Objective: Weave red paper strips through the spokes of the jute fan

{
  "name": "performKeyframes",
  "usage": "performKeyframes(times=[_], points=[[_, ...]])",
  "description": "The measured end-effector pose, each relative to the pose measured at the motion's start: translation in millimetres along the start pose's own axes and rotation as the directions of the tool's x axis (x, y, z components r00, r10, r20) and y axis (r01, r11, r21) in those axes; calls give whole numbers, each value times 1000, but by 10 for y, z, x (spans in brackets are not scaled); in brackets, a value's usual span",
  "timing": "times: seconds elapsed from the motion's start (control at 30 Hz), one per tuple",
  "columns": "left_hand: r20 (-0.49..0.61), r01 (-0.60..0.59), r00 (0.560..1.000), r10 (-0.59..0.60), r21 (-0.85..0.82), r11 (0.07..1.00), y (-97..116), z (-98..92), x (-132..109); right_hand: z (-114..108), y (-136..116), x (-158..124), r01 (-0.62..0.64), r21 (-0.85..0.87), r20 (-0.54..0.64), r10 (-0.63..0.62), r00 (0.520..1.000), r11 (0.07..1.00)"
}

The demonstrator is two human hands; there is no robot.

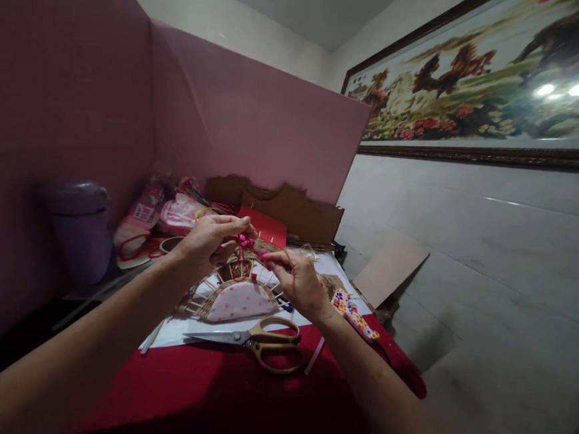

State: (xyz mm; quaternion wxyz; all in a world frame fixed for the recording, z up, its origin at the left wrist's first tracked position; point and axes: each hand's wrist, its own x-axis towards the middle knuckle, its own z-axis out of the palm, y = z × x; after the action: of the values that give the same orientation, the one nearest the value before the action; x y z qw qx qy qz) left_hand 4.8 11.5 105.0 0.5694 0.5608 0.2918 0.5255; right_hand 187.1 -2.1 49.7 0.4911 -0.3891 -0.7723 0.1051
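Above the table, my left hand [213, 238] is closed in a pinch beside a small pink and red knotted cord [246, 242]. My right hand [297, 278] is closed too, its fingertips on a pink end of what looks like the same cord. Red strands hang beneath. Below both hands lies a woven twine piece with pale sticks [208, 294] poking out around it. A pink dotted fabric half-circle [242, 303] sits in its front. Scissors [267, 342] with tan handles rest just in front, blades to the left.
A purple bin [82, 234] stands at the left, next to bagged pink materials [179, 212]. Behind are a red card [263, 227] and torn cardboard [314, 220]. Flower-patterned fabric [354, 314] lies to the right on the red tablecloth [195, 390].
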Motion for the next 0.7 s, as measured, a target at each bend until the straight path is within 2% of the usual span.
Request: performKeyframes(times=[0.27, 0.43, 0.57, 0.7], points=[[28, 12, 1000, -13, 12, 1000, -31, -64, 25, -128, -71, 76, -92, -14, -3, 92, 996, 996], [22, 7, 1000, -8, 10, 1000, -39, -71, 26, -232, -184, 101, -168, 41, 37, 166, 985, 985], [25, 14, 1000, -14, -11, 1000, -46, -51, 26, -298, -270, 133, -158, -19, 20, 159, 987, 987], [23, 12, 1000, -11, -33, 999, -48, -30, 22, -336, -294, 191, -266, 49, 111, 259, 959, 963]])
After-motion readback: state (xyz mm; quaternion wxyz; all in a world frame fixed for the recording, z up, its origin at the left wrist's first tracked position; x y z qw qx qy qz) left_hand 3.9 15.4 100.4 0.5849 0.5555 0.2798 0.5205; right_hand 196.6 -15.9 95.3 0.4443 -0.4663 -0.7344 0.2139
